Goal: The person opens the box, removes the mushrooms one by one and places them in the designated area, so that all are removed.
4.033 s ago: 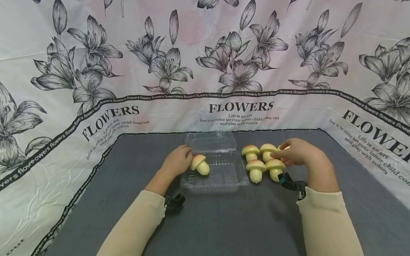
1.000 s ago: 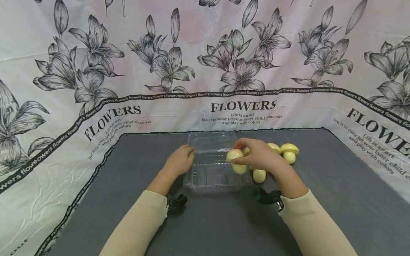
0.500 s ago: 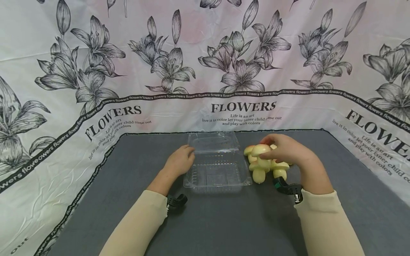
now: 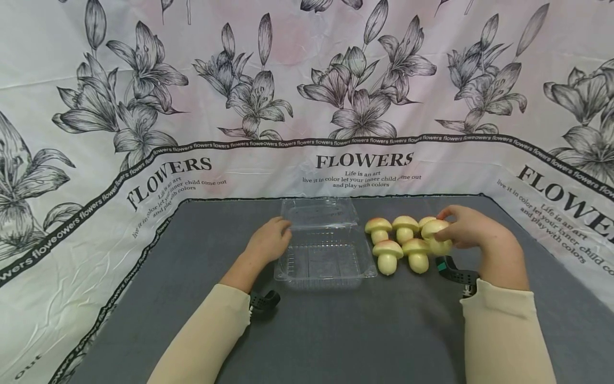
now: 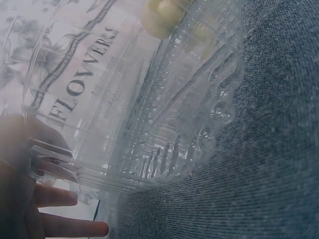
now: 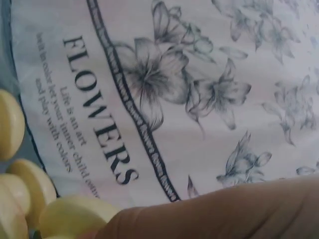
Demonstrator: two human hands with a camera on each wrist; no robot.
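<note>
A clear plastic clamshell container [image 4: 326,269] lies open and empty mid-table, its lid [image 4: 318,212] folded back. My left hand [image 4: 271,240] holds the container's left rim; in the left wrist view the container [image 5: 164,109] fills the frame with my fingers [image 5: 75,196] below its edge. Several yellow toy mushrooms [image 4: 387,256] stand clustered right of the container. My right hand [image 4: 467,229] grips one mushroom [image 4: 434,234] at the cluster's right end, low over the table. In the right wrist view, mushroom caps [image 6: 30,184] show at the lower left beside my hand [image 6: 224,209].
The grey table [image 4: 336,330] is walled on three sides by a white flower-print cloth [image 4: 364,160]. Black camera mounts sit at both wrists [image 4: 263,303] [image 4: 455,272]. The table's front half holds only my forearms.
My right hand carried a mushroom from over the container's right side back to the cluster's right end. Four seconds ago a mushroom lay in the container; none lies there now. My left hand stayed.
</note>
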